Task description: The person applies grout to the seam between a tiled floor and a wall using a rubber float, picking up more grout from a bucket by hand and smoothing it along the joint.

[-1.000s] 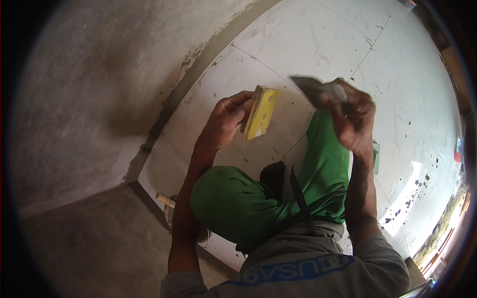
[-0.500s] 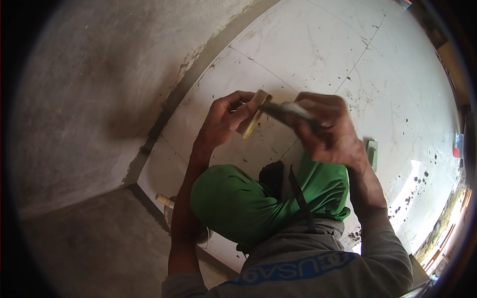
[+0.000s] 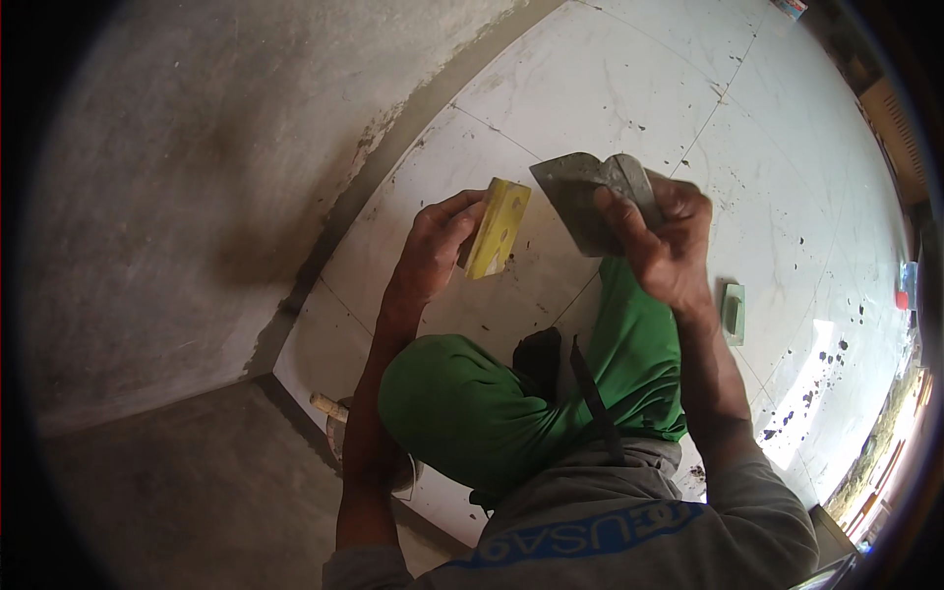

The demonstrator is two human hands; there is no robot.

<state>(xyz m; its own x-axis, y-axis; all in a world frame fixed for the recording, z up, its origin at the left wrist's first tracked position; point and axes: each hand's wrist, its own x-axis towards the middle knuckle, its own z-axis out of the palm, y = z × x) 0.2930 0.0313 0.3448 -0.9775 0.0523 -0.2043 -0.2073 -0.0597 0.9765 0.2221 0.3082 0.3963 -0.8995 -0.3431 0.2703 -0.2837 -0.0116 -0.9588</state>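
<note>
My left hand (image 3: 428,251) is closed on a flat yellow block (image 3: 500,228) with pale spots on its face, held upright above the white tiles. Just to its right, my right hand (image 3: 669,241) grips a grey metal trowel (image 3: 575,206), its thumb pressed on the metal and its pointed corner toward the yellow block, with a gap between the two tools. Below them are my bent legs in green trousers (image 3: 447,398), a dark shoe between them.
A grey plastered wall (image 3: 187,167) borders the marble-look tiled floor (image 3: 649,69) on the left. A pale green float (image 3: 733,313) lies right of my arm. A wooden-handled tool (image 3: 329,403) and a container show behind my left forearm; dark debris speckles the right tiles.
The trowel swung down and left across the yellow block half a second ago and has now drawn back right, apart from it. My left hand has shifted slightly down and left.
</note>
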